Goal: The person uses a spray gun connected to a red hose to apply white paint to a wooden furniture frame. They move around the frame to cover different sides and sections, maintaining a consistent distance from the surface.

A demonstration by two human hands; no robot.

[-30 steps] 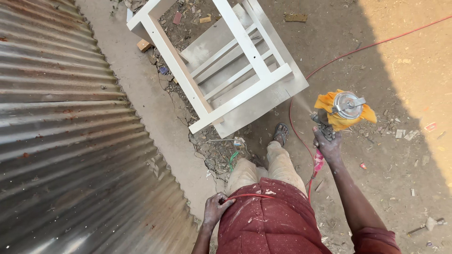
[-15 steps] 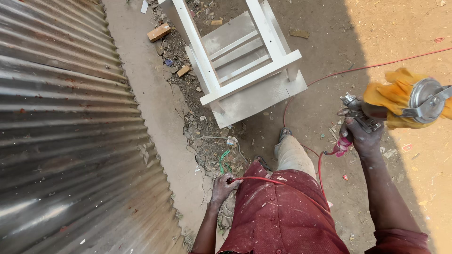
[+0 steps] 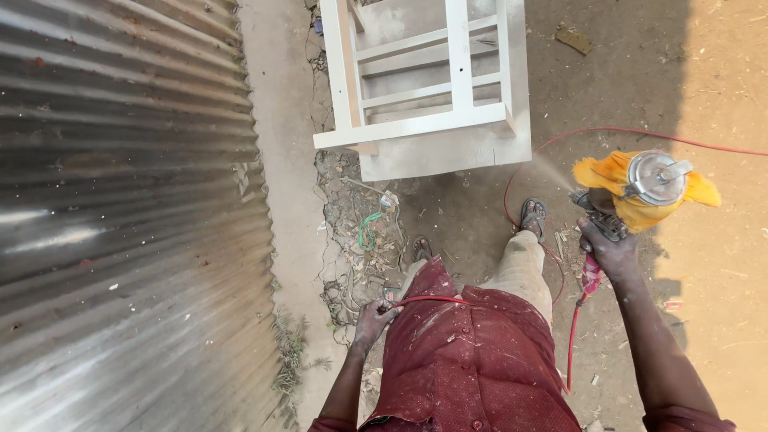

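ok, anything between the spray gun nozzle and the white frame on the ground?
Nothing visible. The right hand holds the spray gun, and a faint mist leaves it toward the white wooden frame. Between them is only bare dirt ground, with a loop of the red hose lying flat on it. The left hand holds the hose further back.
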